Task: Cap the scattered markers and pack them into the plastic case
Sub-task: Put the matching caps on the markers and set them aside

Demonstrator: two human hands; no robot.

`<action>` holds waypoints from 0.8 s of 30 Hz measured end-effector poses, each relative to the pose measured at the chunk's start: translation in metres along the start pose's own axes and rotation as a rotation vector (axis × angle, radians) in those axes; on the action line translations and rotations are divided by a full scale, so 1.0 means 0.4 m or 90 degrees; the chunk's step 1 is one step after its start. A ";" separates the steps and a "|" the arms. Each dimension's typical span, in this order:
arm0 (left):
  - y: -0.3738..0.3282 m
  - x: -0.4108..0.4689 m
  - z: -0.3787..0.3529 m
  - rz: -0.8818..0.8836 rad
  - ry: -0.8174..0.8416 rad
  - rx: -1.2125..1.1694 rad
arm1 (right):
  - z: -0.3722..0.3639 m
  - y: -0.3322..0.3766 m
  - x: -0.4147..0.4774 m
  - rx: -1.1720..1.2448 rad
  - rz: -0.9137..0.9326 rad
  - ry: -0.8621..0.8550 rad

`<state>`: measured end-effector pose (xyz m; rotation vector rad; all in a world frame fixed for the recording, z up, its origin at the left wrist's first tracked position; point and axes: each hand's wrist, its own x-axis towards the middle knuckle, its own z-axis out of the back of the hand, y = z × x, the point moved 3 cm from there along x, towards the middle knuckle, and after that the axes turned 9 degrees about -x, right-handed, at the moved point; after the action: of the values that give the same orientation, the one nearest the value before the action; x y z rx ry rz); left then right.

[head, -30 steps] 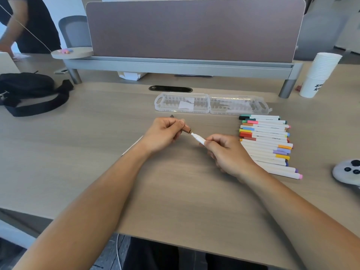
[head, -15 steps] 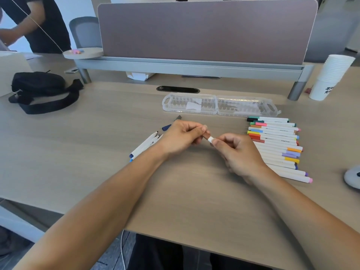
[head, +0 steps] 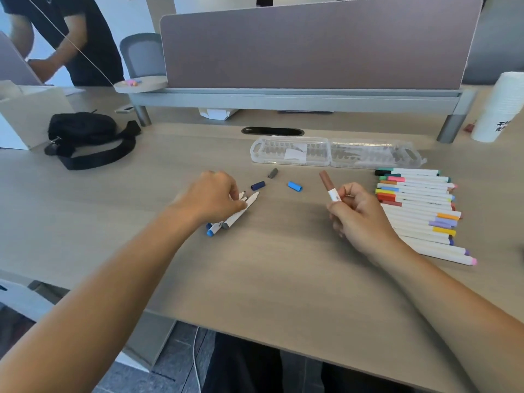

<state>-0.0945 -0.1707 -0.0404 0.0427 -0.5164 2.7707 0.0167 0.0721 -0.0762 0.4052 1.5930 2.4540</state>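
Brown marker (head: pixel 326 181), uncapped markers (head: pixel 241 212), caps (head: pixel 295 186) between, case (head: pixel 368 154)

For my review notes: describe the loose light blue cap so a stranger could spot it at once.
Start at the clear plastic case on the far side of the desk. In front of it lie three loose caps: the light blue cap is the rightmost, nearest the brown marker in the right hand; its neighbours are a navy cap and a grey cap.

Pale wood desk (head: pixel 283 265), open plastic case (head: pixel 334 153) far centre, capped markers (head: pixel 419 211) lined up right, uncapped markers (head: pixel 235 215) left of centre, grey cap (head: pixel 272 173), dark blue cap (head: pixel 258 185), light blue cap (head: pixel 295 186) loose between, black bag (head: pixel 85 134) far left
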 end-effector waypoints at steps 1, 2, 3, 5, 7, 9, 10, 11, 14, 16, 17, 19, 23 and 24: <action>0.005 0.003 -0.012 0.010 0.009 0.015 | 0.001 -0.001 0.000 0.006 -0.009 -0.004; 0.007 0.004 -0.022 0.016 0.017 0.025 | 0.001 -0.001 -0.002 0.011 -0.016 -0.001; 0.004 0.003 -0.030 0.020 0.022 0.030 | 0.001 -0.001 -0.004 0.020 -0.023 0.003; -0.008 -0.002 -0.038 0.023 0.038 0.045 | 0.001 0.000 -0.009 0.045 -0.035 0.009; -0.016 -0.005 -0.042 0.032 0.058 0.058 | -0.001 0.005 -0.014 0.063 -0.049 0.014; -0.029 -0.009 -0.038 0.041 0.064 0.047 | -0.003 0.011 -0.018 0.099 -0.078 0.016; -0.039 -0.012 -0.035 0.043 0.060 0.023 | -0.005 0.013 -0.018 0.120 -0.095 0.016; -0.049 -0.015 -0.033 0.048 0.055 -0.025 | -0.006 0.016 -0.020 0.137 -0.108 0.018; -0.105 -0.033 -0.041 0.050 0.065 -0.258 | -0.015 0.023 -0.024 0.125 -0.108 0.059; -0.148 -0.044 -0.059 0.031 0.094 -0.368 | -0.024 0.022 -0.028 0.120 -0.112 0.096; -0.166 -0.047 -0.067 0.019 0.106 -0.396 | -0.025 0.020 -0.029 0.124 -0.113 0.108; -0.197 -0.055 -0.081 -0.005 0.130 -0.422 | -0.025 0.018 -0.029 0.117 -0.104 0.111; -0.235 -0.062 -0.115 -0.066 0.179 -0.421 | -0.014 0.007 -0.020 0.055 -0.086 0.074; -0.238 -0.059 -0.118 -0.088 0.197 -0.414 | -0.011 0.005 -0.018 0.046 -0.087 0.067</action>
<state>-0.0405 -0.0771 -0.0538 -0.4680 -1.2319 2.2883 0.0219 0.0654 -0.0767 0.1740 1.6931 2.3565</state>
